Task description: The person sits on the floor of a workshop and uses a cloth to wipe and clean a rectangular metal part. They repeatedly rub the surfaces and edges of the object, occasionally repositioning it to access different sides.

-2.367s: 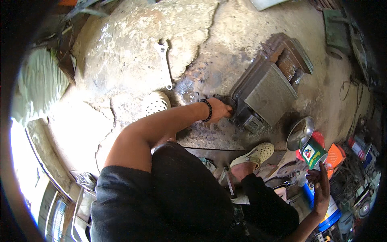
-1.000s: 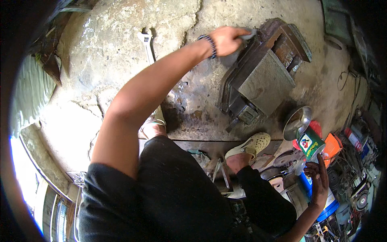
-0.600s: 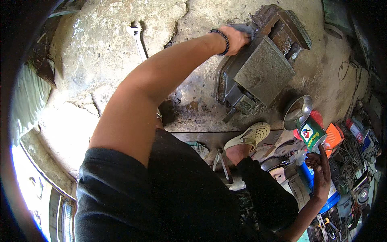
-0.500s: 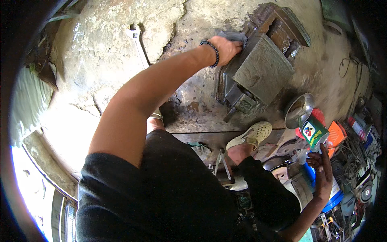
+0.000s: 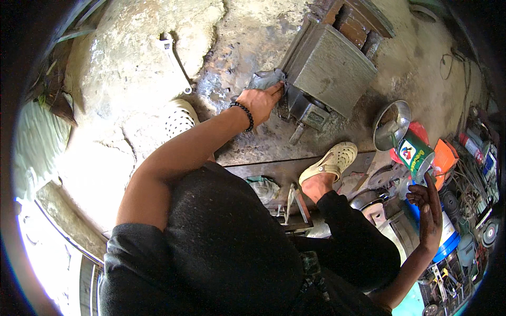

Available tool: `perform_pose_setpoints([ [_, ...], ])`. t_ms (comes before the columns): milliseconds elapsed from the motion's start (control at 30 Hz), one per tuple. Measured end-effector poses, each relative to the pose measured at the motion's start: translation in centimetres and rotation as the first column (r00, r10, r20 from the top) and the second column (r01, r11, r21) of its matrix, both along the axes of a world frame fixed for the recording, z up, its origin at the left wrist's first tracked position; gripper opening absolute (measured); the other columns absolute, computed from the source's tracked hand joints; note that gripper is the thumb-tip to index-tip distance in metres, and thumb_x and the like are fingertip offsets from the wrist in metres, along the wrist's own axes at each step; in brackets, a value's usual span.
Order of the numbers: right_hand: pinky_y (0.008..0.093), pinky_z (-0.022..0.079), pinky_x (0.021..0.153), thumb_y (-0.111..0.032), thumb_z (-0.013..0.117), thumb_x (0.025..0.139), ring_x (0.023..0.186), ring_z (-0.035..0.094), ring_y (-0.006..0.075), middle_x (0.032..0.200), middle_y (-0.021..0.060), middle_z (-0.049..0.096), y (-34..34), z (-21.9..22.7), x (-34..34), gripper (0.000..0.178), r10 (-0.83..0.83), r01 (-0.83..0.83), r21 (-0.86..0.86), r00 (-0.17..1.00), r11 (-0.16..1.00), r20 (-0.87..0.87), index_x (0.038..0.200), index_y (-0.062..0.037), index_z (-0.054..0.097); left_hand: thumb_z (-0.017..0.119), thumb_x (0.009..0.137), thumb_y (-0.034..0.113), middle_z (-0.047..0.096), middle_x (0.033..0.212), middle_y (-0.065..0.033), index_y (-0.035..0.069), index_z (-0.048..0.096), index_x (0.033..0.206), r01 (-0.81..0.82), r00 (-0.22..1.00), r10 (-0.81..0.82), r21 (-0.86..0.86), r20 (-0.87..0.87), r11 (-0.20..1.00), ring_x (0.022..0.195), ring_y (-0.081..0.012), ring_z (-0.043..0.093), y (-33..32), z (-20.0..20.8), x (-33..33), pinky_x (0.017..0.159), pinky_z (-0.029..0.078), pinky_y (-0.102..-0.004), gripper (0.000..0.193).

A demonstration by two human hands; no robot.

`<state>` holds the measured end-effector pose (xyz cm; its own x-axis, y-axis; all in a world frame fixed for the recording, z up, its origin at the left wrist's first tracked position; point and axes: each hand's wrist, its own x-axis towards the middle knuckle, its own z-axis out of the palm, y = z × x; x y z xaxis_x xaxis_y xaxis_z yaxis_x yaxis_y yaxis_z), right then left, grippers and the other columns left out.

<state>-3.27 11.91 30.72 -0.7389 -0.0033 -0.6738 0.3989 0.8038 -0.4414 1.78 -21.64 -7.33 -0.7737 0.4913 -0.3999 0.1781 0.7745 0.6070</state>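
My left hand (image 5: 258, 107), with a dark beaded bracelet at the wrist, is closed on a grey rag (image 5: 265, 79). It presses the rag against the near-left side of a heavy, greasy metal vise (image 5: 332, 73) on the concrete floor. My right hand (image 5: 428, 213), its fingers darkened with grime, is held out at the right with nothing in it. Its index finger is stretched and the others are loosely bent. Just beyond those fingertips is a green can (image 5: 412, 152), tilted beside a round metal bowl (image 5: 392, 125).
An adjustable wrench (image 5: 176, 64) lies on the floor at the far left. My feet wear beige clogs (image 5: 332, 163). An orange container (image 5: 446, 155), a blue-and-white bucket (image 5: 448, 239) and scattered tools (image 5: 445, 282) crowd the right side. A loose wire (image 5: 454, 66) lies at the far right.
My left hand has moved down and left along the vise's side with the rag. My right hand has shifted slightly right, still empty. The whole view has shifted somewhat.
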Motion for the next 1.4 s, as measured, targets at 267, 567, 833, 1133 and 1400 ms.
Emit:
perform_pose_setpoints([
  [267, 0.0415, 0.042, 0.101, -0.056, 0.061, 0.090, 0.110, 0.059, 0.0269, 0.120, 0.0178, 0.061, 1.0, 1.5, 1.6, 0.089, -0.046, 0.045, -0.057, 0.999, 0.997, -0.024, 0.151, 0.0015, 0.035, 0.056, 0.084, 0.010, 0.029, 0.160, -0.0127, 0.008, 0.037, 0.148, 0.163, 0.974, -0.161, 0.005, 0.160, 0.987, 0.097, -0.0351, 0.069, 2.4, 0.0, 4.0, 0.074, 0.058, -0.0473, 0.067],
  [567, 0.0391, 0.044, 0.099, -0.058, 0.062, 0.088, 0.110, 0.060, 0.0275, 0.120, 0.0191, 0.061, 1.6, 2.8, 2.9, 0.095, -0.059, 0.055, -0.059, 0.996, 0.997, -0.065, 0.152, 0.0053, 0.030, 0.057, 0.085, 0.010, 0.051, 0.144, -0.0084, 0.014, 0.050, 0.140, 0.420, 0.877, -0.426, 0.077, 0.222, 0.904, 0.104, -0.0330, 0.068, 3.7, -0.6, 4.9, 0.080, 0.057, -0.0483, 0.055],
  [833, 0.0404, 0.044, 0.101, -0.057, 0.064, 0.087, 0.110, 0.060, 0.0269, 0.120, 0.0183, 0.062, 1.8, 2.9, 3.2, 0.096, -0.068, 0.065, -0.051, 0.996, 0.997, -0.058, 0.151, 0.0057, 0.032, 0.055, 0.085, 0.012, 0.063, 0.128, -0.0053, 0.019, 0.056, 0.133, 0.487, 0.862, -0.502, 0.162, 0.071, 0.858, 0.091, -0.0330, 0.070, 1.8, 1.0, 5.8, 0.072, 0.058, -0.0485, 0.049],
  [1133, 0.0396, 0.045, 0.098, -0.063, 0.064, 0.084, 0.109, 0.060, 0.0269, 0.118, 0.0177, 0.062, 0.3, 3.0, 3.0, 0.101, -0.039, 0.039, -0.008, 0.997, 0.999, -0.059, 0.151, 0.0054, 0.032, 0.058, 0.085, 0.013, 0.043, 0.147, -0.0233, 0.007, 0.044, 0.142, 0.084, 0.996, -0.087, 0.094, 0.024, 0.992, 0.084, -0.0378, 0.070, 3.5, 0.7, 5.9, 0.065, 0.058, -0.0482, 0.059],
  [1400, 0.0400, 0.045, 0.098, -0.064, 0.063, 0.085, 0.109, 0.060, 0.0277, 0.120, 0.0180, 0.061, -0.4, 2.9, 2.9, 0.099, -0.015, 0.014, -0.013, 0.997, 1.000, -0.077, 0.151, 0.0038, 0.033, 0.063, 0.082, 0.013, 0.023, 0.157, -0.0284, 0.008, 0.040, 0.147, 0.243, 0.969, -0.246, 0.077, 0.037, 0.967, 0.083, -0.0400, 0.070, 3.9, -1.3, 7.3, 0.065, 0.059, -0.0468, 0.069],
])
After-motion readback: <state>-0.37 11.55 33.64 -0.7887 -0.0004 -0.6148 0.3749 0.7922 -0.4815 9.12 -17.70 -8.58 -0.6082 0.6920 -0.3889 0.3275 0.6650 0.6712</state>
